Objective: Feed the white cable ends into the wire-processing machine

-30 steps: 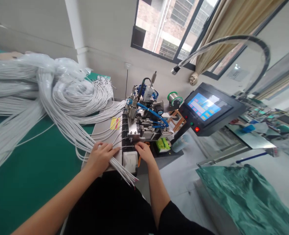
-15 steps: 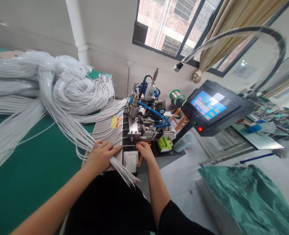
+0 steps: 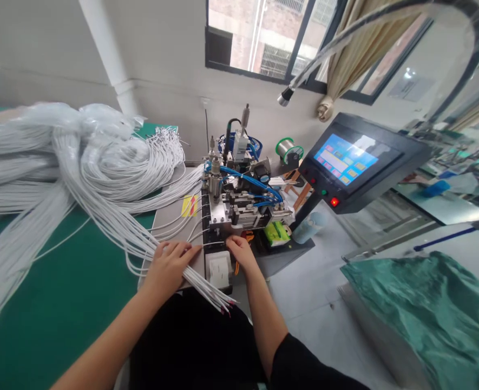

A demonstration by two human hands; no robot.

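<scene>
My left hand [image 3: 170, 264] is closed over a bundle of white cables [image 3: 209, 290], whose free ends with small reddish tips stick out below it toward my lap. Its extended finger reaches a single white cable [image 3: 212, 244] at the machine's edge. At the other end of that cable, my right hand [image 3: 240, 250] pinches with thumb and finger; the tip itself is hidden. Just beyond both hands stands a bench machine [image 3: 243, 187] with metal cylinders and blue air tubes. Several white cables run from its black feed strip across the metal plate [image 3: 164, 216].
Large bundles of white cable [image 3: 129, 162] cover the green table [image 3: 80, 271] at left. A control screen [image 3: 345, 160] stands right, beneath a bendy lamp [image 3: 286, 96]. Behind the machine is a wire spool [image 3: 288, 150]. A green sheet [image 3: 426, 303] drapes something at lower right.
The camera view has shifted slightly. Both hands stay at nearly the same place by the machine, with the single cable still stretched between them.
</scene>
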